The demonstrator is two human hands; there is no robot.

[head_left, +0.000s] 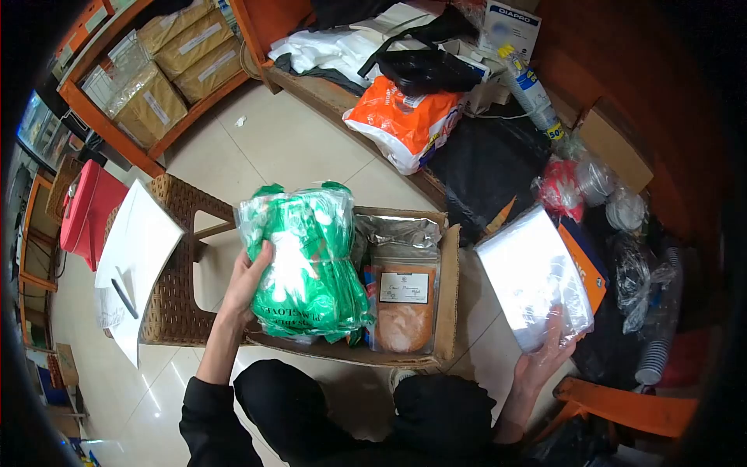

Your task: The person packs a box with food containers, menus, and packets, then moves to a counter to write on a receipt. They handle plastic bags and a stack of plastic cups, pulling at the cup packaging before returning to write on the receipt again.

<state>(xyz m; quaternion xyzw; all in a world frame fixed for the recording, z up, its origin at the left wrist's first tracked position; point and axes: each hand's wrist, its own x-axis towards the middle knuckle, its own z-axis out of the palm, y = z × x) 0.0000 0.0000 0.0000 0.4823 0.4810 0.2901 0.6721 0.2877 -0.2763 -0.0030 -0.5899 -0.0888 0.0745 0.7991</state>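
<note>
My left hand (247, 284) grips the left edge of a bundle of green plastic packets (307, 261), held over the left part of an open cardboard box (447, 296). Inside the box, to the right of the bundle, a clear pouch of orange-brown powder (405, 323) with a white label lies below a silvery packet (401, 233). Off to the right, my right hand (548, 354) has hold of the lower edge of a white stack in clear plastic wrap (533, 276). The bundle hides the box's left part.
A wicker stool (175, 257) stands left of the box, with papers (144, 257) and a pen (124, 298) on it. Behind is an orange and white bag (405, 124) on a low shelf. Stacked cups (661, 335) and a black bag (490, 163) lie at right.
</note>
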